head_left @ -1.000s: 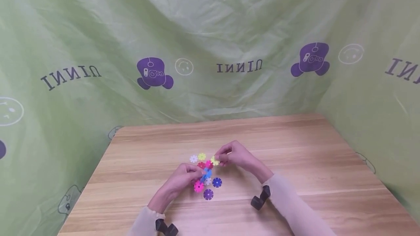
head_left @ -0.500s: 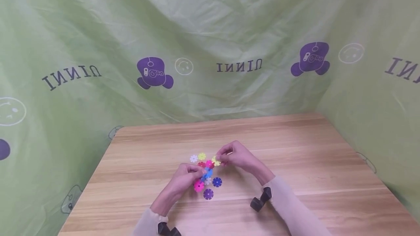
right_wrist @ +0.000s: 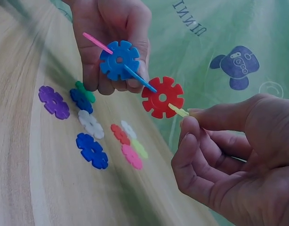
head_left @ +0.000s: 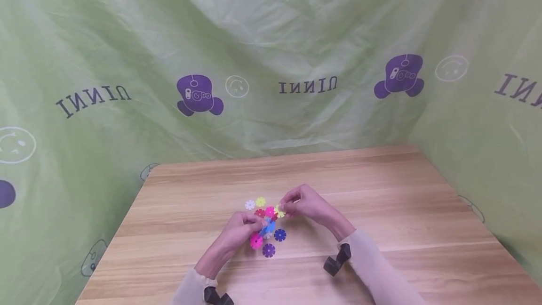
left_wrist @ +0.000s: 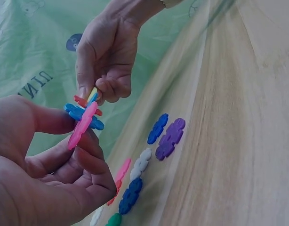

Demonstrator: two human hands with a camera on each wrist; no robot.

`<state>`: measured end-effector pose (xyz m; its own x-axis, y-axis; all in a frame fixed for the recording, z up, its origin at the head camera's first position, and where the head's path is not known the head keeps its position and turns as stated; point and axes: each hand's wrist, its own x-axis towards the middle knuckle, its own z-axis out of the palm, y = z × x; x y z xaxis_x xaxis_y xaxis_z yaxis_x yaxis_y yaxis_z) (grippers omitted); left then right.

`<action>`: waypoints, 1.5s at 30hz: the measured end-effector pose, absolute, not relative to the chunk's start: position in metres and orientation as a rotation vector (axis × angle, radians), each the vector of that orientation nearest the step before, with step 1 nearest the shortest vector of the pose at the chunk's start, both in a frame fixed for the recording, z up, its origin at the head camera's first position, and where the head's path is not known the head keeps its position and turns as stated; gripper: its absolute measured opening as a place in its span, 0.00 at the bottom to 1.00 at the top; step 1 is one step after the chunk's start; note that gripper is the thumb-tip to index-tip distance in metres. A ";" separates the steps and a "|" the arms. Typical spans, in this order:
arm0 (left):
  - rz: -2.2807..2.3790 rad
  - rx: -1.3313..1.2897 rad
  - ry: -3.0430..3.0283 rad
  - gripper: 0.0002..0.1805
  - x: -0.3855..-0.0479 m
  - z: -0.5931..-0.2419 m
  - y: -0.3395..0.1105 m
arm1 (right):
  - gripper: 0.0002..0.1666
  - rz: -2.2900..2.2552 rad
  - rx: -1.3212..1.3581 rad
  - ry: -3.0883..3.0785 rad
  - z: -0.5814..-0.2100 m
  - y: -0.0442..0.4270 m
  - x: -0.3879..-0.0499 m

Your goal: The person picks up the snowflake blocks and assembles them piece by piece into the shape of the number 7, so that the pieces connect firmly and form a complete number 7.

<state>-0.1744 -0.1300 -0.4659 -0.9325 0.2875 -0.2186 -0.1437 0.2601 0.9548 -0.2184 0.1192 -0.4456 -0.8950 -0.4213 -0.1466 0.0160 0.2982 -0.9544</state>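
My left hand (head_left: pixel 239 230) pinches a short chain of notched plastic discs. In the right wrist view, the chain runs from a pink disc (right_wrist: pixel 96 42) through a blue disc (right_wrist: pixel 111 66) and a second, edge-on blue disc (right_wrist: pixel 140 79) to a red disc (right_wrist: pixel 151 103). Thumb and forefinger of my right hand (head_left: pixel 311 204) pinch a yellow disc (right_wrist: pixel 177 110), whose edge meets a notch of the red one. The chain is held above the table. How deep the yellow disc sits in the notch cannot be told.
Loose notched discs lie on the wooden table (head_left: pixel 360 178) below the hands: purple (head_left: pixel 268 250), dark blue (head_left: pixel 280 235), white (head_left: pixel 250 205), yellow (head_left: pixel 260 202) and several others. Printed green cloth (head_left: pixel 262 126) hangs behind and at both sides.
My right hand and the yellow disc have shifted very slightly right and toward me. My left hand stays nearly in place with the chain; the loose discs have not moved.
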 end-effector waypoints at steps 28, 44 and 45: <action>1.301 0.510 2.298 0.08 -0.206 -0.455 -0.130 | 0.05 -1.252 -0.592 2.068 -0.450 0.141 -0.221; 1.489 0.339 2.301 0.19 -0.222 -0.453 -0.145 | 0.05 -1.394 -0.570 2.065 -0.466 0.151 -0.213; 1.513 0.305 2.328 0.19 -0.223 -0.453 -0.148 | 0.05 -1.426 -0.546 2.065 -0.467 0.153 -0.213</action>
